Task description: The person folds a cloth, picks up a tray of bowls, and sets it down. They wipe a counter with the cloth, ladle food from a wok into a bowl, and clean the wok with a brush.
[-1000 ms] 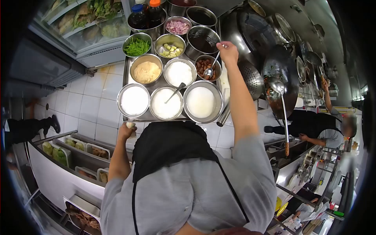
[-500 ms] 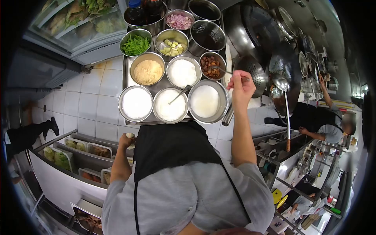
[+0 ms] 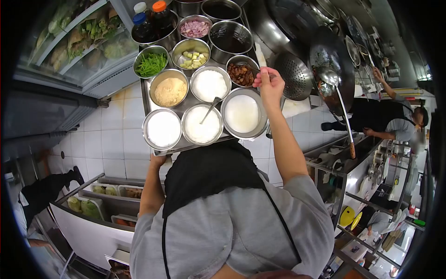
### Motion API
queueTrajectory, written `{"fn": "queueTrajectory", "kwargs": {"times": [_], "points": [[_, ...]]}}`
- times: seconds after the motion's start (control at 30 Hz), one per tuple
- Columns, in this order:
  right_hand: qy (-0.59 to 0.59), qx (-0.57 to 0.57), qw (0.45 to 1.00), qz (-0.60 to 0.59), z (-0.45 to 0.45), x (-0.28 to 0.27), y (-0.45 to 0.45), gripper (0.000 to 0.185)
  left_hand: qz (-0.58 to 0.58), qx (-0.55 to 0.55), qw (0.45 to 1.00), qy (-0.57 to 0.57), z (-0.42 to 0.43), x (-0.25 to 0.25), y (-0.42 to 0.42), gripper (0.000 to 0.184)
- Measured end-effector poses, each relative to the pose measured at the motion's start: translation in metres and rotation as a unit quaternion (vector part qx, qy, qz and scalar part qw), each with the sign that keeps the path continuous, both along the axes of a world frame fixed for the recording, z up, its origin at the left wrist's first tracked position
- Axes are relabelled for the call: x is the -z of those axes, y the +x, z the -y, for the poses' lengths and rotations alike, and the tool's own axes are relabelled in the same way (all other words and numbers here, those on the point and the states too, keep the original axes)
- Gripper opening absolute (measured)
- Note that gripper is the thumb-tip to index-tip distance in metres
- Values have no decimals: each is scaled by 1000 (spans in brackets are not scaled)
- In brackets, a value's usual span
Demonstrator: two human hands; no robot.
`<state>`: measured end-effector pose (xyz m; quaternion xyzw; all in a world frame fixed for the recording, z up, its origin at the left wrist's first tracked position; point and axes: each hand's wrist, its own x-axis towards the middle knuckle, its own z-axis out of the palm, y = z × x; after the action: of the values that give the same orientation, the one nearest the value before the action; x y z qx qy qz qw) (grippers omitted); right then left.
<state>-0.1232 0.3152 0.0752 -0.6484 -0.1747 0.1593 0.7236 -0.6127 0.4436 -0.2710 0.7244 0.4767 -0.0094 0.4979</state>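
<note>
My right hand (image 3: 270, 86) is closed, fingers pinched at the rim of a small steel bowl of brown chunks (image 3: 241, 74). It grips a spoon whose handle is mostly hidden by the fingers. At the near left corner of the steel tray (image 3: 147, 95) is my left hand (image 3: 158, 160), its fingers hidden under the edge. Closest to me stand a bowl of white powder (image 3: 162, 129), a bowl of white granules (image 3: 199, 130) with a spoon (image 3: 211, 109) in it, and a larger bowl of cloudy white contents (image 3: 242, 114).
Also on the tray are tan powder (image 3: 170, 91), cut greens (image 3: 151, 64), pale green pieces (image 3: 194, 60) and chopped pink pieces (image 3: 195, 29). Right of it are a perforated strainer (image 3: 292, 74) and a wok (image 3: 331, 69) with a ladle (image 3: 329, 76). A co-worker (image 3: 390, 116) stands at right.
My right hand has moved left, closer to the bowl of brown chunks. My left hand, earlier beside the apron with something pale in it, has come up to the tray corner. The view has turned slightly.
</note>
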Motion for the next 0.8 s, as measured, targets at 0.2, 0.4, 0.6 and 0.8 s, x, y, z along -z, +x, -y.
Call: {"fn": "queueTrajectory", "kwargs": {"times": [0.2,0.4,0.6,0.8], "points": [[12,-11,999,-31,19,-25,-15,19,-128,-85,985,-75,24,-112,6,69],[-43,-8,999,16,15,-35,-4,22,-172,-70,980,-74,30,-24,-56,78],[-138,-33,987,72,10,-26,-2,19,-144,-86,981,-93,23,-77,-28,67],[-100,-30,990,94,7,-42,0,18,-137,-105,984,-31,20,-83,-4,66]]}}
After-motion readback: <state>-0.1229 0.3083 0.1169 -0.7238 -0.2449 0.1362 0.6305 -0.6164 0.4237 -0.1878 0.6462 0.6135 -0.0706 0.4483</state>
